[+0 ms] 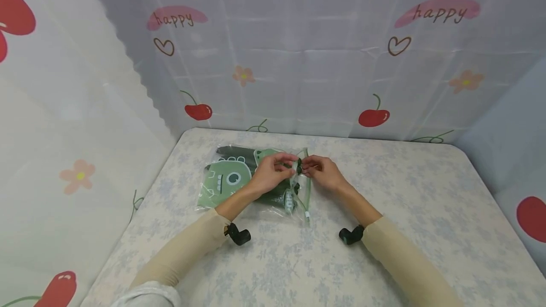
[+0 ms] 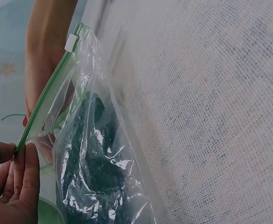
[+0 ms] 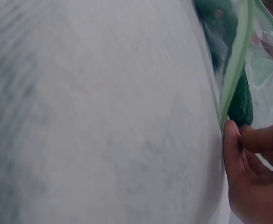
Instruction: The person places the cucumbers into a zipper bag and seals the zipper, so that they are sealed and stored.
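A clear slider-zip bag [image 1: 228, 188] printed with a green one-eyed cartoon monster lies on the table. Dark green contents [image 2: 99, 172] show through its plastic. Its mouth, edged by a green zip strip [image 3: 239, 60], points to the right and stands parted. A white slider [image 2: 71, 43] sits near the strip's near end. My left hand [image 1: 273, 173] pinches one side of the zip strip between thumb and fingers. Facing it, my right hand [image 1: 325, 173] pinches the strip's other side. A dark green piece [image 3: 241, 100] lies right by the right fingertips, inside the mouth.
A pale cloth with blue flowers covers the table [image 1: 409, 212]. Curtains [image 1: 298, 60] printed with cherries and hearts hang behind the table and at its sides. A black wrist mount [image 1: 240, 236] sits on the left wrist, another [image 1: 351, 236] on the right.
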The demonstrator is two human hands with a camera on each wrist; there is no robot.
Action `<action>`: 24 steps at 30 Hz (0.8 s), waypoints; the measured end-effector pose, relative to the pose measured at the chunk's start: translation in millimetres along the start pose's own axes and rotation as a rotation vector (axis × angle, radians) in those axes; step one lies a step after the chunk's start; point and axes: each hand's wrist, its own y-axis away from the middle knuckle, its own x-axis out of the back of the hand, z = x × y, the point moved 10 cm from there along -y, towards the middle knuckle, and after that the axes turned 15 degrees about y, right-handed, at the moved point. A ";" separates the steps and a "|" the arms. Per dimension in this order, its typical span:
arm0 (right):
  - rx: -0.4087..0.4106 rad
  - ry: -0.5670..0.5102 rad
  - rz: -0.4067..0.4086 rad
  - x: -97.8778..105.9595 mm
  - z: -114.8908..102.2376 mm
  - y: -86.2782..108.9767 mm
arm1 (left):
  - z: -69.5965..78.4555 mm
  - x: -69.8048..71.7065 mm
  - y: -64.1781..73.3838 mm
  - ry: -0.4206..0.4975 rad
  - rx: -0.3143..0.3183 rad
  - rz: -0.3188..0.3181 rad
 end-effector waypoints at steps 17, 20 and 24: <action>0.096 -0.144 -0.107 12.2 -6.8 56.7 | -2.3 -40.2 -0.7 -0.016 0.009 -0.163; 0.124 -0.066 -0.089 14.6 -10.0 70.5 | 4.1 -49.6 1.5 -0.284 -0.059 -0.207; 0.179 0.058 -0.048 17.2 -16.0 88.5 | 11.0 -59.4 3.9 -0.477 -0.130 -0.261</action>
